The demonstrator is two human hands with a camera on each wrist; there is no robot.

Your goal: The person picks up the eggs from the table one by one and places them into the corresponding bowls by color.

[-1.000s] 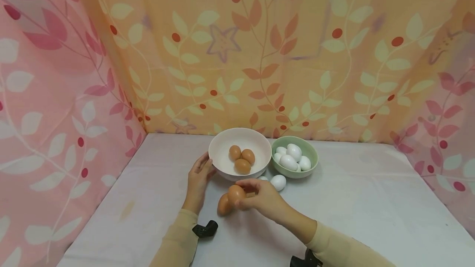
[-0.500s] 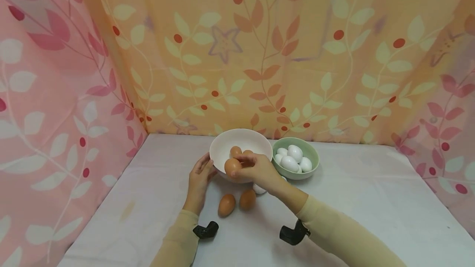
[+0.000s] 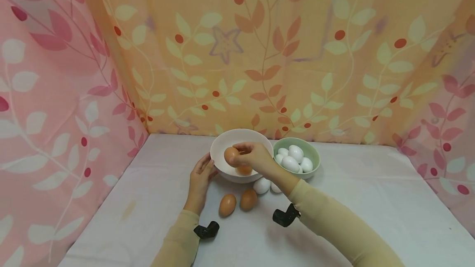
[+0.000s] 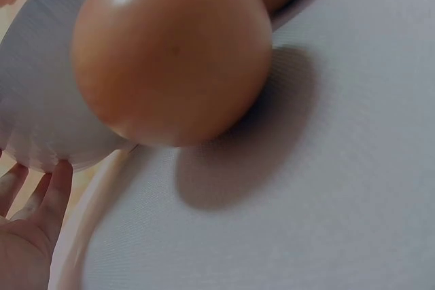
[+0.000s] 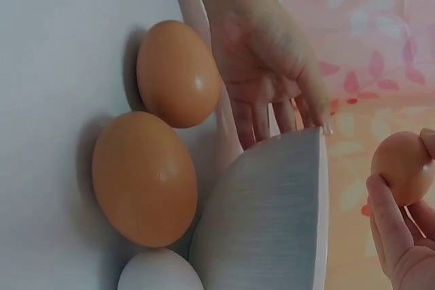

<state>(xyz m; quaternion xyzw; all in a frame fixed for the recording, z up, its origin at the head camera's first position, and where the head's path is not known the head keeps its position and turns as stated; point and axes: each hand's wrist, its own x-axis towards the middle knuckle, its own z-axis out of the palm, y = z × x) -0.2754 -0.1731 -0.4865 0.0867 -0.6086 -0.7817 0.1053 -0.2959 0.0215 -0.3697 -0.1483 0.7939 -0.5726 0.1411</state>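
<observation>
Between thumb and fingers, my right hand [image 3: 259, 158] pinches a brown egg [image 3: 230, 156] over the white bowl [image 3: 241, 137]. Another brown egg [image 3: 243, 171] shows inside that bowl, partly covered by the hand. My left hand [image 3: 199, 180] rests against the bowl's left side; in the right wrist view its fairly straight fingers [image 5: 262, 121] touch the outer wall. In front of the bowl, two brown eggs [image 3: 227, 205] lie side by side on the cloth, and one of them looms large as a brown egg [image 4: 173, 52] in the left wrist view.
A green bowl [image 3: 316, 158] holding several white eggs [image 3: 290, 164] stands right of the white bowl. Two white eggs [image 3: 262, 185] lie on the white tablecloth [image 3: 371, 201] before the bowls, one partly behind the right forearm. A patterned curtain [image 3: 185, 65] hangs behind.
My right hand has lifted a brown egg from the table and carried it up over the white bowl. The left hand has stayed at the bowl's side.
</observation>
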